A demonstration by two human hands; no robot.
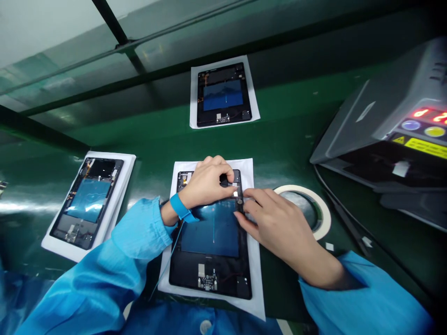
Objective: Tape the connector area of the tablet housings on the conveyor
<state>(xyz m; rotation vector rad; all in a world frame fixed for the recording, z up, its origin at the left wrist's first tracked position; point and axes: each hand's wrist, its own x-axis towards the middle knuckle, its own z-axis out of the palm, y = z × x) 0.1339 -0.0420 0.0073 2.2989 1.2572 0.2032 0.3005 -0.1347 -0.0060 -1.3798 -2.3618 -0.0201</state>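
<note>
Black tablet housing lies open on a white paper sheet at the centre of the green tabletop. The sheet separates the housing from the surface, apparently as protection. A blue panel fills the housing's middle, and a small circuit board sits at its near end.

The left hand reaches across the upper end, fingers bent down together at the far right corner, apparently steadying the housing; whether they clamp a part cannot be determined. The right hand enters from the right, fingertips close together at the housing's right edge, beside a small round dark component; any grip cannot be determined.

A blue wrist strap circles the left wrist, likely for static grounding. 2 further housings, 1 at left and 1 beyond, lie on white sheets. A masking tape roll lies just right of the central sheet.
</note>
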